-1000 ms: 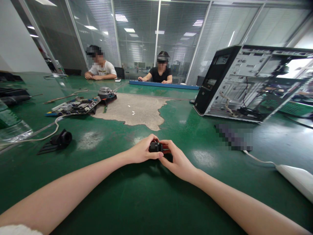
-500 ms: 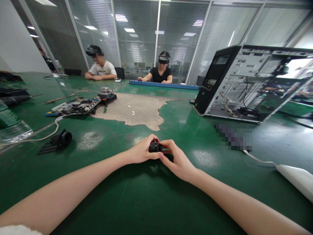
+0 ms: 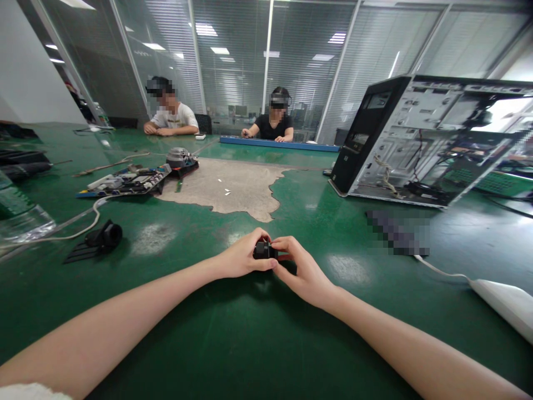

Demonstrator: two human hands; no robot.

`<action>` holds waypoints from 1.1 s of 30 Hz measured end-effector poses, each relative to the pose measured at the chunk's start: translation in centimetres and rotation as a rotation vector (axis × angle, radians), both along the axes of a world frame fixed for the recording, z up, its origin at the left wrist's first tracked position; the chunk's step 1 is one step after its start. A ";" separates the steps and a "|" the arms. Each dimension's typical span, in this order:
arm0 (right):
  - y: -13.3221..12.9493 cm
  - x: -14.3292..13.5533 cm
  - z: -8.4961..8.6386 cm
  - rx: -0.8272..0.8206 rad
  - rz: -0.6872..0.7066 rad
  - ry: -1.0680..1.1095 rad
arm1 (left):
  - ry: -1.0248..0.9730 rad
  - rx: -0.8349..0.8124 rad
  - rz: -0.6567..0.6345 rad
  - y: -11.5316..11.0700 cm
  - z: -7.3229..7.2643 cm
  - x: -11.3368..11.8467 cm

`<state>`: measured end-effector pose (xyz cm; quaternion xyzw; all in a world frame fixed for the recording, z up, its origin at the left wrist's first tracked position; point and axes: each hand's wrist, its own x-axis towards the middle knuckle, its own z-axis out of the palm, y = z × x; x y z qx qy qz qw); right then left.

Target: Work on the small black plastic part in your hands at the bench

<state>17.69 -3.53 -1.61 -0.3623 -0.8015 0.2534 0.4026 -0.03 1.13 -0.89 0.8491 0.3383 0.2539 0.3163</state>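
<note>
A small black blocky part (image 3: 263, 250) is held between my two hands, just above the green table. My left hand (image 3: 244, 256) wraps round its left side, thumb along the near face and fingers behind. From the right, my right hand (image 3: 306, 273) pinches the part's right end with thumb and fingertips. The thumb tips meet, or nearly so, in front of it. Fingers cover much of the part, so its exact kind does not show.
A black bracket-like piece with a round end (image 3: 102, 240) lies to the left, near a cable and a plastic bottle (image 3: 25, 214). Circuit boards (image 3: 129, 180) sit farther back. An opened computer case (image 3: 375, 144) stands at right. Two people sit across the table.
My hands and the black part stay almost still, with only a slight shift of the right fingers. Across the table, one person's hand has moved a little.
</note>
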 end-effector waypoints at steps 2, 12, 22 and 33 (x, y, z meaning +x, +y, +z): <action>0.1 0.0 -0.2 -0.013 -0.006 0.005 | -0.003 -0.003 -0.004 0.0 0.0 0.0; 0.0 0.1 0.2 0.046 -0.024 -0.057 | 0.001 -0.013 -0.004 0.0 0.0 0.0; 0.1 -0.1 -0.1 -0.006 -0.009 0.011 | -0.005 -0.013 -0.003 0.0 -0.1 0.0; 0.0 0.1 0.0 0.100 -0.033 -0.074 | 0.001 0.001 -0.010 0.0 0.0 0.0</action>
